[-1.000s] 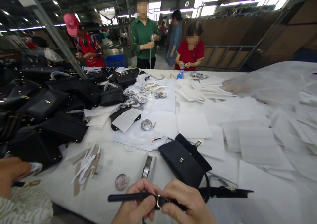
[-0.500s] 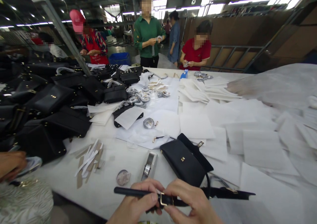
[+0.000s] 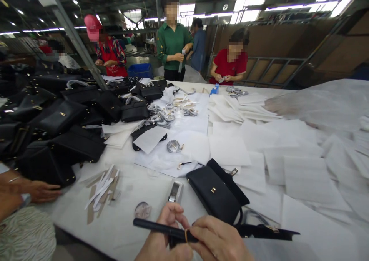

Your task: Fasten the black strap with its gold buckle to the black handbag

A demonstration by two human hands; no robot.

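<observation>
Near the bottom centre, my left hand (image 3: 168, 238) and my right hand (image 3: 220, 238) are both closed on a black strap (image 3: 155, 226) with a gold buckle (image 3: 186, 235). The strap's free end points left; its other part is hidden under my right fingers. Just beyond my hands lies a black handbag (image 3: 211, 193) with its flap turned back and a gold clasp on the front. A tape dispenser (image 3: 175, 192) stands behind my left hand. To its left is a small round item (image 3: 142, 210), perhaps a tape roll. Right of my hands lies another black piece (image 3: 266, 232) with gold hardware.
Black handbags (image 3: 66, 115) are heaped at the left. Paper and cardboard strips (image 3: 102, 192), wrapped coiled straps (image 3: 161, 117) and white foam sheets (image 3: 305, 174) cover much of the table. A co-worker's hand (image 3: 42, 191) rests at the left edge; several people work beyond the table.
My right hand has turned over the buckle, covering more of the strap. The co-worker's hand at the left has moved right and stretched out towards the bags.
</observation>
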